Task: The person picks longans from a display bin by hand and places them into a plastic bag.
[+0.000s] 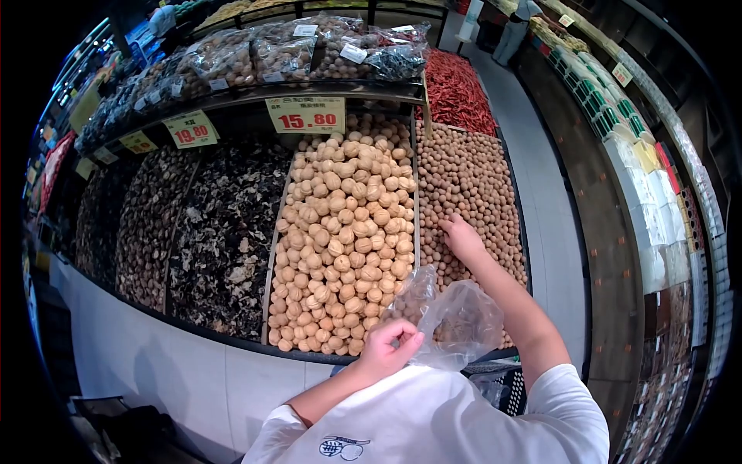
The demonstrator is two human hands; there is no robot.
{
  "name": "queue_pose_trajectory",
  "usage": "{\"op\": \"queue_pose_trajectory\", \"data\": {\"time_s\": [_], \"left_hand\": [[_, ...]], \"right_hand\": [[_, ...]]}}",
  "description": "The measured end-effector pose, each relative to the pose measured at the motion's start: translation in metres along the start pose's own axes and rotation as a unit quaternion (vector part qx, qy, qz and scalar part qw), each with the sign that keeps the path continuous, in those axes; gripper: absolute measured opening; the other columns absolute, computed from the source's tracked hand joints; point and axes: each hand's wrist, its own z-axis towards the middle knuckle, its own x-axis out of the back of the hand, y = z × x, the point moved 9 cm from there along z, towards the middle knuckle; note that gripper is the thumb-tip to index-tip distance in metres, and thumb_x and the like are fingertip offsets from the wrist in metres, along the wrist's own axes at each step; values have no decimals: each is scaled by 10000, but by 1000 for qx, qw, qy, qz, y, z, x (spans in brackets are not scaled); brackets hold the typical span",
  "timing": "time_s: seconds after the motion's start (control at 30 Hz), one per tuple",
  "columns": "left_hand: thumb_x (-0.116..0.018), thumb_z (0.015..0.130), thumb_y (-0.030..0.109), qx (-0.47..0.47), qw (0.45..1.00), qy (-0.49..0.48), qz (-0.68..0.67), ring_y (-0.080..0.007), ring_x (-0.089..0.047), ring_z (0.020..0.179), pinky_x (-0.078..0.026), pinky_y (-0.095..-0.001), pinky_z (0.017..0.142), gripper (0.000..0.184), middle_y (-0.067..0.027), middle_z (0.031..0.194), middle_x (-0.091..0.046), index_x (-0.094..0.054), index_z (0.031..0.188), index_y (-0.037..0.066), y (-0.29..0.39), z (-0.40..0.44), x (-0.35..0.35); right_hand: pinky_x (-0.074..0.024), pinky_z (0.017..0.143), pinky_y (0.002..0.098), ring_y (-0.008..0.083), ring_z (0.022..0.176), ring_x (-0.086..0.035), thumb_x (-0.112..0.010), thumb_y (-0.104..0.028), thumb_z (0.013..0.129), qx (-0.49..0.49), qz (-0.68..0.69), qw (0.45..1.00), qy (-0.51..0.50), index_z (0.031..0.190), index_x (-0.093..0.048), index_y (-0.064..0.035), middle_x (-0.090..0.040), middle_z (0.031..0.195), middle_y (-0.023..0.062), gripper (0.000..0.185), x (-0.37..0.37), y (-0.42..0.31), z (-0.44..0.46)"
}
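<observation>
My left hand (pixel 388 349) is closed on the rim of a clear plastic bag (pixel 462 323), thumb and fingers pinched together. The bag hangs in front of my chest, over the near edge of the bins, its mouth spread. My right hand (pixel 464 236) reaches into a bin of small round brown dried longans (pixel 468 174). Its fingers are curled down at the surface of the pile, and what lies between them is hidden. To the left, beside the bag, a bin holds pale tan walnuts (pixel 348 232).
Dark dried fungus (pixel 232 232) and other dried goods (pixel 151 224) fill the bins farther left. Red dried chillies (pixel 460 89) lie behind the longans. A shelf of bagged goods (pixel 270 58) with price signs (pixel 305 115) overhangs the back. A person (pixel 514 31) stands far off in the aisle.
</observation>
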Motion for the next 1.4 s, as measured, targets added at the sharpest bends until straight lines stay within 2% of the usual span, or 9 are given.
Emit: {"op": "queue_pose_trajectory", "data": {"time_s": [0.23, 0.43, 0.73, 0.9, 1.0, 1.07, 1.27, 1.33, 1.4], "left_hand": [[-683, 950, 68, -3, 1000, -8, 2, -41, -497, 634, -404, -212, 568, 119, 14, 743, -603, -620, 869, 8, 3, -1, 0], [-706, 933, 76, 0, 1000, 0, -10, -63, -520, 620, -425, -227, 570, 123, 3, 706, -595, -646, 855, 1, 1, -1, -1], [-685, 955, 81, 6, 1000, -16, 0, -47, -492, 658, -409, -214, 594, 115, 12, 761, -598, -629, 888, 6, -3, -3, 0], [-684, 954, 79, 9, 1000, -20, -10, -47, -490, 658, -405, -216, 589, 114, 13, 759, -596, -628, 886, 7, -4, -1, 0], [-685, 951, 75, 14, 999, -28, -20, -48, -494, 663, -406, -216, 592, 111, 9, 766, -600, -629, 884, 6, -6, 0, -4], [-686, 950, 74, 19, 999, -32, -24, -50, -496, 666, -407, -215, 594, 111, 8, 769, -602, -629, 883, 6, -8, 0, -6], [-686, 950, 76, 6, 999, -32, -10, -54, -500, 676, -414, -219, 605, 114, 4, 780, -608, -627, 884, 5, -5, -1, -5], [-702, 939, 79, -6, 1000, -7, -18, -57, -497, 604, -403, -224, 553, 136, 19, 685, -570, -635, 846, 6, -1, 0, -1], [-695, 945, 79, -1, 1000, -13, -15, -54, -496, 635, -407, -221, 575, 125, 12, 730, -587, -632, 865, 6, -5, -2, 1]], "right_hand": [[-558, 806, 432, 356, 955, -658, -597, -59, 867, -39, 14, 999, 8, 1007, -665, -56, -625, 1081, 158, 156, 5, 12, -4], [-547, 829, 438, 368, 946, -648, -654, -67, 847, -83, 22, 996, 12, 914, -668, -44, -645, 1037, 171, 72, -2, 24, 4], [-546, 867, 450, 374, 990, -661, -697, -84, 826, -127, 38, 991, 6, 1009, -692, -29, -688, 1017, 208, 191, -4, 30, 6], [-556, 825, 422, 353, 917, -692, -740, -103, 804, -196, 129, 971, 52, 974, -699, -20, -716, 945, 194, 194, -1, 51, -8], [-561, 821, 419, 344, 906, -698, -750, -115, 800, -179, 125, 975, 42, 973, -701, -32, -721, 937, 183, 198, 0, 55, -11], [-565, 759, 401, 323, 804, -703, -746, -105, 781, -146, 109, 981, 68, 943, -698, -12, -717, 856, 162, 193, 5, 47, -11], [-553, 800, 436, 349, 912, -681, -747, -106, 784, -149, 67, 986, 25, 915, -671, -4, -697, 895, 178, 182, -4, 33, 3], [-543, 839, 462, 378, 961, -659, -720, -91, 800, -105, 19, 994, 13, 947, -661, -12, -687, 958, 198, 177, -9, 25, 7], [-537, 870, 471, 397, 992, -644, -693, -76, 813, -118, 8, 993, -9, 974, -653, -14, -677, 1020, 215, 177, -16, 24, 10]]}}
